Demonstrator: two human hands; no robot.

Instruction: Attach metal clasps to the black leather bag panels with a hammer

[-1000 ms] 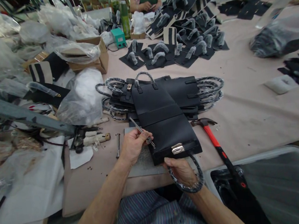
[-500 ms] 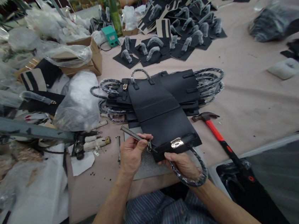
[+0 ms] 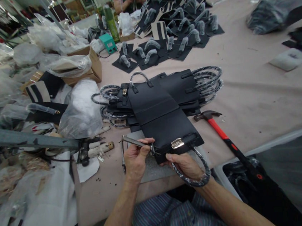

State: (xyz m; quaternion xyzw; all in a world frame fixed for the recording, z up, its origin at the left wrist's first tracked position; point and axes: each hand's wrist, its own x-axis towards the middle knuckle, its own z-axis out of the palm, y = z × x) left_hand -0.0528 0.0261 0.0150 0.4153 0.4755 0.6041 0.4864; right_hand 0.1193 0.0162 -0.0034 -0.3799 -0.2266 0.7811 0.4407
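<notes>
Bare forearms (image 3: 119,214) angled inward, left hand (image 3: 135,163) pinching, right hand (image 3: 185,164) gripping

Black panel (image 3: 165,122), red-and-black hammer (image 3: 218,129)

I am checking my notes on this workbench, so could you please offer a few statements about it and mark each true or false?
1. The left hand holds a metal tool. True.
2. The right hand grips the hammer. False: it holds the near edge of the black piece; the hammer lies off to the right.
3. The black piece bears a shiny metal clasp. True.
4. The hammer's handle is plain green. False: it is red and black.
5. A teal box stands to the right of a cardboard box. True.
</notes>
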